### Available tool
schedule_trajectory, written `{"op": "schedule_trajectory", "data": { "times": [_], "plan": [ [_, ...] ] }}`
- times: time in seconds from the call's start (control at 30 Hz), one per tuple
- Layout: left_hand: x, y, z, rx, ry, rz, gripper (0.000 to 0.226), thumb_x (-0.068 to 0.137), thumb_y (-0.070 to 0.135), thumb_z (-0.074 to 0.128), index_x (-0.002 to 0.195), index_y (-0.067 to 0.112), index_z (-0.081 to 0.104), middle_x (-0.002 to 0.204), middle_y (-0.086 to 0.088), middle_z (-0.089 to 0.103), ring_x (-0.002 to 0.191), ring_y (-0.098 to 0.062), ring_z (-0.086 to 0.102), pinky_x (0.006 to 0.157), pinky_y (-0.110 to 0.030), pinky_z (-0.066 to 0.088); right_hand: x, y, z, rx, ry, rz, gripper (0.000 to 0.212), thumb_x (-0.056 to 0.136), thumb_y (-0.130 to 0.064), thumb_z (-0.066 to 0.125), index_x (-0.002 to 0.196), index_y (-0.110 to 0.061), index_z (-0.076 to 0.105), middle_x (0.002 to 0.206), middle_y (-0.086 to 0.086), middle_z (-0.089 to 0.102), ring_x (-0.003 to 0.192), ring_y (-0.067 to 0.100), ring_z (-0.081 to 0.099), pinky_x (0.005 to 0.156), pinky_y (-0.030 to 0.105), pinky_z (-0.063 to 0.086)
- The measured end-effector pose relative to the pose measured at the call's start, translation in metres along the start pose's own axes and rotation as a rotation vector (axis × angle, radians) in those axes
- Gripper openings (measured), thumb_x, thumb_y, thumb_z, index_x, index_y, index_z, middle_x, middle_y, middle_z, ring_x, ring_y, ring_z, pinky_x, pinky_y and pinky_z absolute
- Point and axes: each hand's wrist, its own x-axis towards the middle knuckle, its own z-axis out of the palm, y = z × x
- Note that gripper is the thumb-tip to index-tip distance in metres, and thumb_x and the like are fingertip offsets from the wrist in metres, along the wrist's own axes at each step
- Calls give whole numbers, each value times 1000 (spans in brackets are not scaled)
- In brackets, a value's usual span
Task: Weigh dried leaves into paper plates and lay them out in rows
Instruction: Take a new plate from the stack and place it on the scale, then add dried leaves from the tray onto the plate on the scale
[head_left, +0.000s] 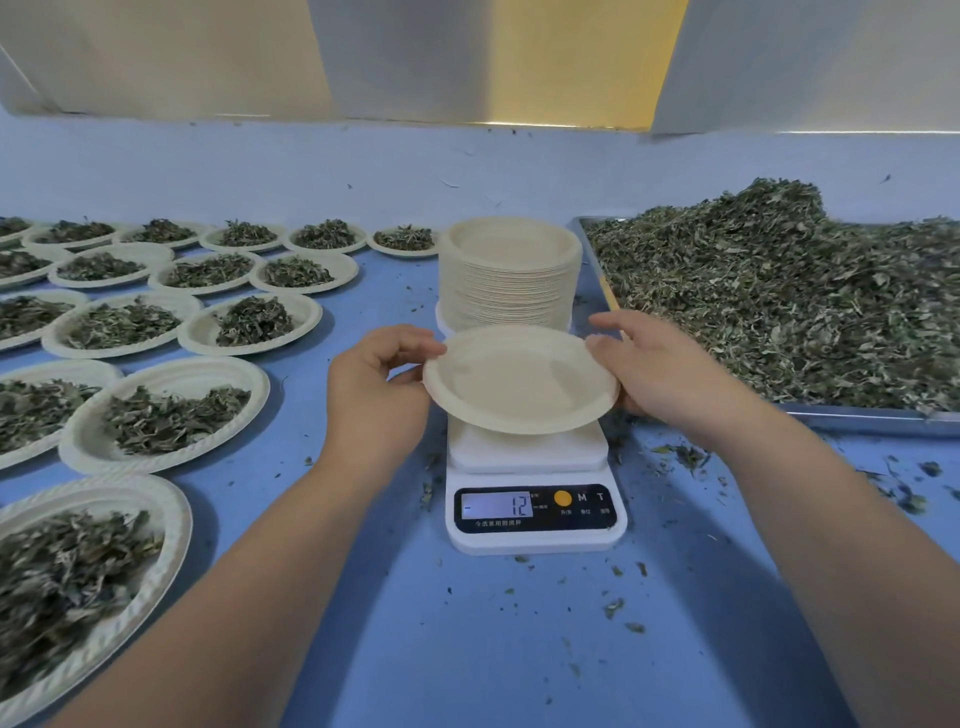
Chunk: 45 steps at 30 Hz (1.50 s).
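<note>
Blue worktop (467, 649): left hand (374, 395) and right hand (670, 374) grip an empty plate (519, 379) over the scale (535, 499); set down off-centre, it may tip.

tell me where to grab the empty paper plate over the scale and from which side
Take the empty paper plate by its flared rim at the left and right edges, coming in from the sides, as the left hand and right hand do. It is shallow and wide; the plate stack stands close behind and the scale lies below.
</note>
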Motion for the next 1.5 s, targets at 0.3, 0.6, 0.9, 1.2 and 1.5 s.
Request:
{"op": "schedule_trajectory", "data": {
  "times": [0.3,0.6,0.9,1.2,1.5],
  "plan": [
    [8,-21,-3,-36,-9,-183,57,80,-23,49,80,27,76,74,10,73,70,0,67,69,-16,53,-2,5,-5,-285,-79,-35,39,106,-37,44,142,-25,53,56,-3,69,50,1,62,48,11,40],
    [4,-16,11,-358,70,-381,35,75,26,45,97,20,72,119,3,72,115,-10,66,90,-27,54,59,43,-50,-708,224,28,41,98,-56,42,128,-32,59,115,4,68,97,29,62,83,41,54],
    [4,-16,12,-314,9,-400,25,90,27,47,101,27,71,128,6,66,116,-6,63,94,-31,52,90,66,-41,-1006,-88,148,35,103,-32,39,132,-17,51,130,22,57,107,39,53,94,46,48],
    [4,-16,12,-295,36,-398,27,93,23,45,99,27,71,127,5,64,114,-5,63,79,-26,51,72,52,-58,-888,137,11,51,97,-40,63,141,-19,51,117,14,68,87,30,66,77,37,55],
    [-2,-11,12,-249,12,-392,28,94,25,45,97,30,72,114,12,68,110,-1,64,83,-26,50,60,43,-66,-692,437,-39,31,92,-60,61,92,-29,65,69,-1,63,52,15,60,49,21,41]
  ]
}}
